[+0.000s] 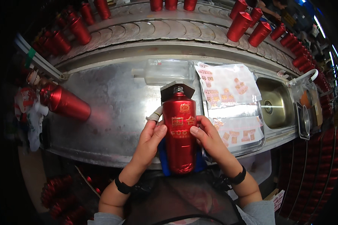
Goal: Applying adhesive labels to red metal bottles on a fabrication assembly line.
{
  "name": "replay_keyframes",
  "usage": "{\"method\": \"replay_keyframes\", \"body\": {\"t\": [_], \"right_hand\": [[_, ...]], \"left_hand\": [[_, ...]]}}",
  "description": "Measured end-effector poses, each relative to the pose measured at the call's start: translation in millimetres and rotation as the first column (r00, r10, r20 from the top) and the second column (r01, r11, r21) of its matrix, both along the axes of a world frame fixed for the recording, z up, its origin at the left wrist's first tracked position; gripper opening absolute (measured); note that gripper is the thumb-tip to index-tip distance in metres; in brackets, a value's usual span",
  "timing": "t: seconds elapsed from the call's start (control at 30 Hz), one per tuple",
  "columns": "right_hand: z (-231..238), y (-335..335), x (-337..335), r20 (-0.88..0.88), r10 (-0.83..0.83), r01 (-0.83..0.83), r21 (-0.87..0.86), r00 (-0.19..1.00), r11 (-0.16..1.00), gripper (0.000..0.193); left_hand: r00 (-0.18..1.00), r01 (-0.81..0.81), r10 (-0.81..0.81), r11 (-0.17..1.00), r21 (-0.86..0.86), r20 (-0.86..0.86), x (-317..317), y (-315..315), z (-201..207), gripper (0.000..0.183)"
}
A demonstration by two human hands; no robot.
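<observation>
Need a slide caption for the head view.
Left hand and right hand hold a shiny red, gold-printed bottle at a grey metal worktop, rectangular steel sink at right.

On my feed I see one bottle [181,152], glossy metallic red, gold markings facing up, narrow neck pointing away from the wearer, base toward the body, held between left hand [151,139] and right hand [209,138], over the desk's [101,140] near edge.

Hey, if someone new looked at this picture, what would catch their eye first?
Probably the shiny red bottle with gold markings, held between the left hand and the right hand near the centre. Next would come the curved conveyor across the top, with more red bottles on it, then the steel sink at right.
</observation>
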State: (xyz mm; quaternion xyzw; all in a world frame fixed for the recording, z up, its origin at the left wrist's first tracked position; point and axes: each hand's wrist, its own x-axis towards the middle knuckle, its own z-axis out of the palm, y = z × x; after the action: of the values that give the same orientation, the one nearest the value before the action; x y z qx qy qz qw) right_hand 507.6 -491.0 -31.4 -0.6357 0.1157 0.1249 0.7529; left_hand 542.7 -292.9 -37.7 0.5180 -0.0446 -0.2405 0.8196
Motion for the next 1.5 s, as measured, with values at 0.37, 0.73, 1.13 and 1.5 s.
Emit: {"method": "replay_keyframes", "body": {"t": [0.37, 0.73, 1.13, 1.5], "right_hand": [[-0.3, 4.7, 0.4, 0.111, 0.004, 0.003, -0.064, 0.994, 0.998, 0.046], [-7.9, -0.2, -5.4, 0.111, 0.015, 0.002, -0.155, 0.994, 0.988, 0.054], [-0.7, -7.6, -8.1, 0.118, 0.001, 0.008, -0.081, 0.993, 0.997, 0.040], [1.9, -24.7, -4.9, -0.044, 0.073, -0.062, 0.203, 0.996, 0.977, 0.041]], "left_hand": [[0.998, 0.048, -0.050, 0.998, 0.047, 0.043, -1.5, -1.8, 4.3, 0.067], [0.996, 0.085, -0.086, 0.987, 0.139, -0.001, 0.0, -10.7, 12.6, 0.074], [0.998, 0.017, -0.028, 0.984, 0.178, 0.055, 4.1, -25.5, 18.3, 0.068], [0.993, 0.112, -0.109, 0.990, 0.089, -0.038, 9.2, -8.5, 11.5, 0.082]]}}
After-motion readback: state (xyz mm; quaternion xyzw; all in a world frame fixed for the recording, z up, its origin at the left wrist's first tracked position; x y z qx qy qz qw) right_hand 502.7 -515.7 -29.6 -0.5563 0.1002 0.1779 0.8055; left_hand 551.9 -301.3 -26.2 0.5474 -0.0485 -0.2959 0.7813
